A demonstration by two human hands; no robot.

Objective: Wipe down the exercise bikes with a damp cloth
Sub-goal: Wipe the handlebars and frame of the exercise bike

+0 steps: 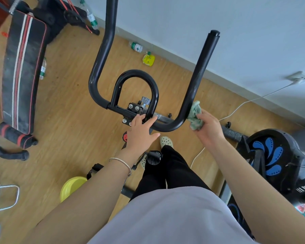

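From my remote view through the head camera, I see a crumpled pale-green cloth [195, 117] pressed against the black handlebar [197, 81] of an exercise bike, at the lower bend of its right-hand upright tube. The right hand [209, 127] holds the cloth bunched in curled fingers; whether the cloth wraps fully round the tube or only touches its near side, I cannot tell from this angle.

The left hand [141, 132] grips the handlebar's crossbar, fingers curled over it with the thumb stretched out to the side, just beside the bolted clamp [133, 110] and the base of a smaller inner loop [153, 88]. A thin silver bracelet [123, 163] circles the left wrist.

Below the bar lies a wooden floor [74, 106]. At lower right stands a black wheel housing [275, 155] with blue petal shapes. A yellow basin [72, 186] sits on the floor at lower left. Further left is a padded bench [23, 73] with red and white stripes. Near the pale wall [236, 32] lie a plastic bottle [136, 47] and a yellow pouch [148, 59], close together. A white cable [236, 108] trails along the floor on the right.
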